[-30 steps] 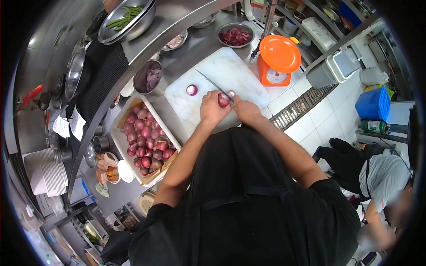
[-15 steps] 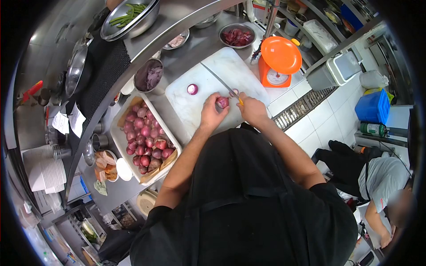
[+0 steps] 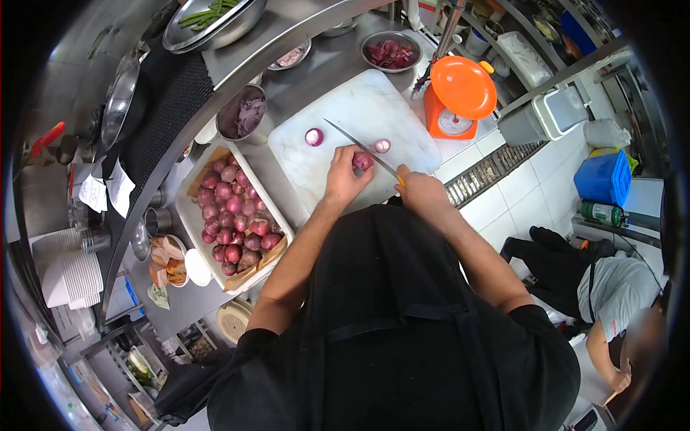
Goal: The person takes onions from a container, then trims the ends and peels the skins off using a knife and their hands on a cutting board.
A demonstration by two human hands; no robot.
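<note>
My left hand [image 3: 346, 176] is closed around a red onion [image 3: 363, 161] on the white cutting board [image 3: 302, 161]. In my right hand [image 3: 422, 192] is the yellow handle of a knife [image 3: 350, 136]; its long blade points up and left, crossing close over the held onion. Whether the edge touches the onion I cannot tell. Left of the blade lies a cut onion piece [image 3: 314, 136] with a pale face. Another small onion piece [image 3: 382, 146] rests to the right of the blade.
A white tray of red onions [image 3: 284, 248] stands left of the board. Above it is a metal container [image 3: 244, 111] with sliced onion. An orange scale [image 3: 462, 90] and a bowl [image 3: 392, 52] of red pieces stand beyond. Another person [image 3: 611, 294] is at the lower right.
The knife has moved from the small right-hand piece to over the held onion, and my right hand has shifted slightly down and right. My left hand still holds the onion.
</note>
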